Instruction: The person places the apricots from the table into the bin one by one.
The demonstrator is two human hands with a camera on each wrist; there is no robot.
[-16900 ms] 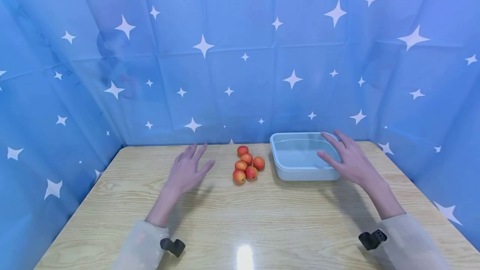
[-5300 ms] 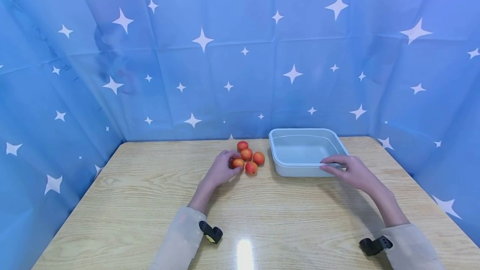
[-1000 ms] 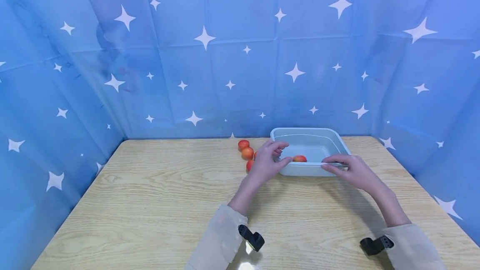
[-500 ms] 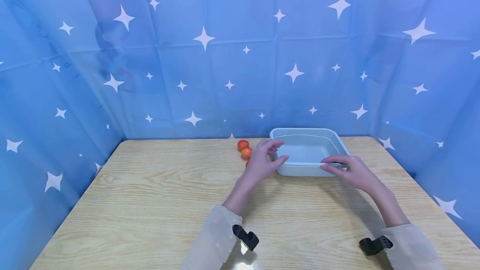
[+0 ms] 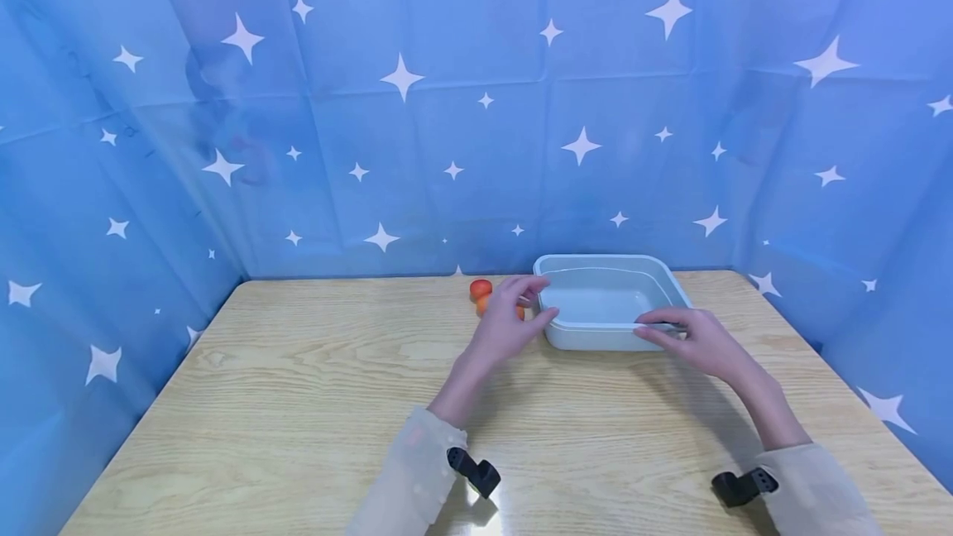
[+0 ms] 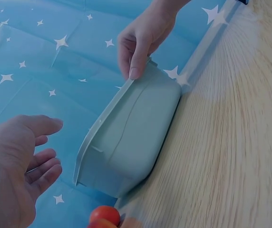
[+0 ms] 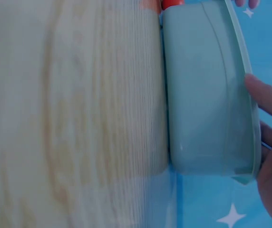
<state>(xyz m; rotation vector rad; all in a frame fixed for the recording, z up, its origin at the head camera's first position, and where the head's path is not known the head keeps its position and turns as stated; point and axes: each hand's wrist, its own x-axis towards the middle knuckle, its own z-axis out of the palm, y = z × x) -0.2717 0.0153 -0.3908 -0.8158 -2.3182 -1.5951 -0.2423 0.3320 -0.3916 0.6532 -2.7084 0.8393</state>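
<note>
We see the right hand (image 5: pixel 703 344) pinching the rim of the blue bin (image 5: pixel 596 339) on the desk (image 5: pixel 298 404), its near floor hidden; the left hand (image 5: pixel 502 327), fingers apart, partly covers red fruits (image 5: pixel 481 289) beside it.

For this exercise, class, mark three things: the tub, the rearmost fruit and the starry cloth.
Tub (image 7: pixel 200 90): right wrist view, on its long outer wall.
Rearmost fruit (image 5: pixel 481 289): head view, on its red skin.
Starry cloth (image 5: pixel 476 131): head view, on plain blue between stars.

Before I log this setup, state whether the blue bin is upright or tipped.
Upright: in the head view, the bin rests base-down on the table, its open top facing up.
</note>
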